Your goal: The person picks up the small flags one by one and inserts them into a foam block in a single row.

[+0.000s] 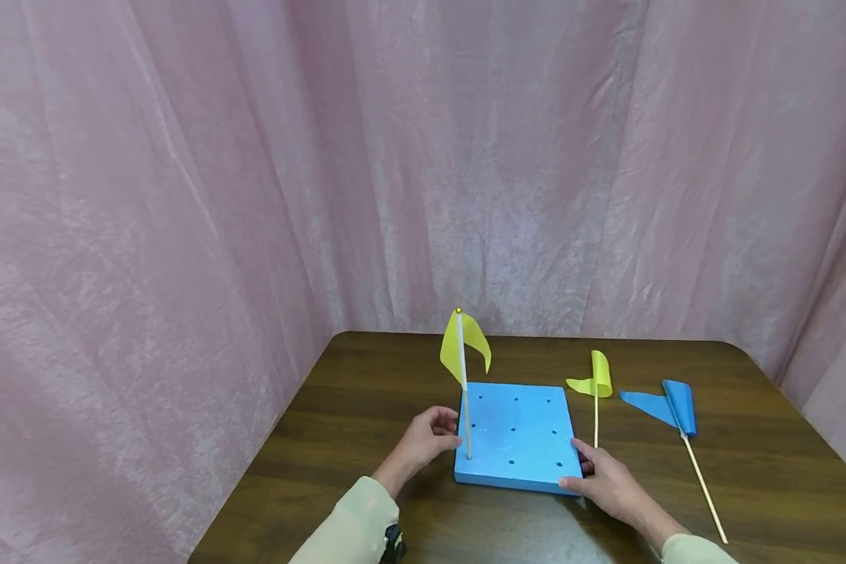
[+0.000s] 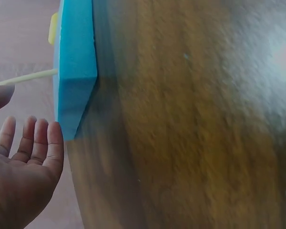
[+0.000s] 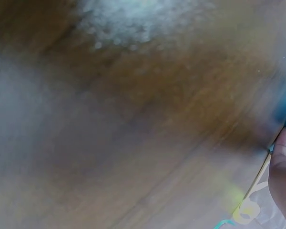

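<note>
A blue board (image 1: 529, 439) with rows of small holes lies flat on the wooden table. One yellow flag (image 1: 453, 349) stands upright on its wooden stick in the front left hole. Beside the board's left edge is my left hand (image 1: 426, 437), its fingers loosely bent and spread, with nothing held. The left wrist view shows this hand (image 2: 26, 167) palm up, close to the board's corner (image 2: 76, 62) and the stick (image 2: 35, 76). My right hand (image 1: 609, 482) grips the board's front right corner, thumb at the front and fingers along the right edge.
Right of the board lies a second yellow flag (image 1: 601, 377), its stick running toward my right hand. Further right a blue flag (image 1: 684, 407) lies with its stick (image 1: 705, 489) pointing to the front. A pink curtain (image 1: 465, 157) hangs behind the table (image 1: 366, 384).
</note>
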Motion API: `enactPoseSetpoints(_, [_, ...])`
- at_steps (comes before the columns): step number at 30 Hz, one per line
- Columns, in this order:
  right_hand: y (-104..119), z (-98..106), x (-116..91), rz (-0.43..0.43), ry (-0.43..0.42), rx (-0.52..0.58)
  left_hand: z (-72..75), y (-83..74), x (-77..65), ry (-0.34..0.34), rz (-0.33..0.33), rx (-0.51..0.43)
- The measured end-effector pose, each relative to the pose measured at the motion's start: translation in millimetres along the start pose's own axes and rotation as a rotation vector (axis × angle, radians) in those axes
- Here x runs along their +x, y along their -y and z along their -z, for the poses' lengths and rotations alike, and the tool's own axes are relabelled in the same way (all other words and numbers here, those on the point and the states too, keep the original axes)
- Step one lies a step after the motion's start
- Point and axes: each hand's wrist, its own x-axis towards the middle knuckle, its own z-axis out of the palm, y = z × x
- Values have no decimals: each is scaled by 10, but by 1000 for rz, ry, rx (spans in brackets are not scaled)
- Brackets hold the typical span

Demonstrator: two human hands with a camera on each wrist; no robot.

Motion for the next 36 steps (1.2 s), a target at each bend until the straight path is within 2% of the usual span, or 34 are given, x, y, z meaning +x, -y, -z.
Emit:
enactPoseSetpoints(18, [73, -15, -12, -8, -22, -52, 34, 93, -56, 77, 49, 85])
enactPoseSetpoints(22, [62, 17, -13, 18, -40, -46, 22, 111, -84, 99, 60, 94])
enactPoseSetpoints(27, [42, 127, -2, 51, -87, -60, 13, 136, -101, 103, 70, 103])
enactPoseSetpoints(36, [-11, 415, 69, 50, -168, -41, 1, 142, -115, 108, 93, 124])
